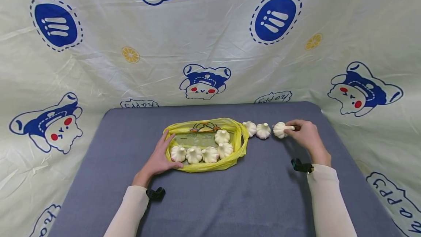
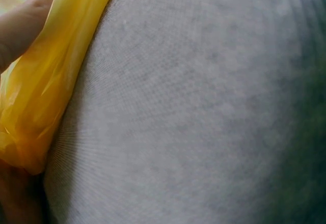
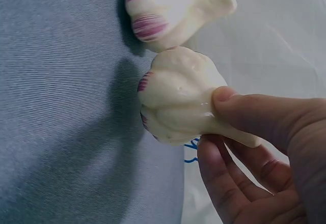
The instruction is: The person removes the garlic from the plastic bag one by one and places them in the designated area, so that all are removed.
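Note:
A yellow plastic bag [image 1: 210,166] lies with its mouth spread wide, several garlic bulbs [image 1: 194,155] inside along its near and right sides. My left hand [image 1: 160,158] holds the bag's left end, thumb over the near rim; in the left wrist view the thumb [image 2: 23,28] lies against the yellow plastic, the other fingers mostly hidden. To the right of the bag, my right hand [image 1: 307,136] pinches one garlic bulb [image 3: 178,96] by its stem between thumb and fingers. Between that bulb and the bag sit two more bulbs, the nearer one [image 1: 263,131] and another [image 1: 250,128] touching the bag's edge.
A grey-blue cloth covers the table [image 1: 210,204]. Behind and beside it hangs a pale curtain [image 1: 210,39] printed with cartoon figures. Each wrist wears a small black camera, such as the left one [image 1: 156,194].

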Demonstrator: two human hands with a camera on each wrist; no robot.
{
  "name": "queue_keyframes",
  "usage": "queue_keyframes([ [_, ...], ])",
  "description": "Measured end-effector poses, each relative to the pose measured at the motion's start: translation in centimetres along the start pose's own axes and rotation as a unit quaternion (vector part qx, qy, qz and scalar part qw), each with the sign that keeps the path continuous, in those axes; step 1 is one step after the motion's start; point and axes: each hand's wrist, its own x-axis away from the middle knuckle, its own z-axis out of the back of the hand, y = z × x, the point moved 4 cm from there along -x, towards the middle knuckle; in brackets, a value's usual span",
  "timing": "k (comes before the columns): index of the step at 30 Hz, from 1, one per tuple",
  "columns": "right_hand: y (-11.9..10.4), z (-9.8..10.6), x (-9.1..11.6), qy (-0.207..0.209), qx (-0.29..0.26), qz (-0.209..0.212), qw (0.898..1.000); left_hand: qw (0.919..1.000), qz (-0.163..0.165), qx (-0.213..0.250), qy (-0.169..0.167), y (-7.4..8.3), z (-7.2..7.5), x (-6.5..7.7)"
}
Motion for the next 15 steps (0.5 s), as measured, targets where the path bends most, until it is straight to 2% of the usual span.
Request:
queue_keyframes([
  [15,0.6,-2.3,0.0,-0.010,-0.013,-0.018,1.000,1.0000,-0.001,-0.006,-0.001,-0.1,-0.1,0.1],
])
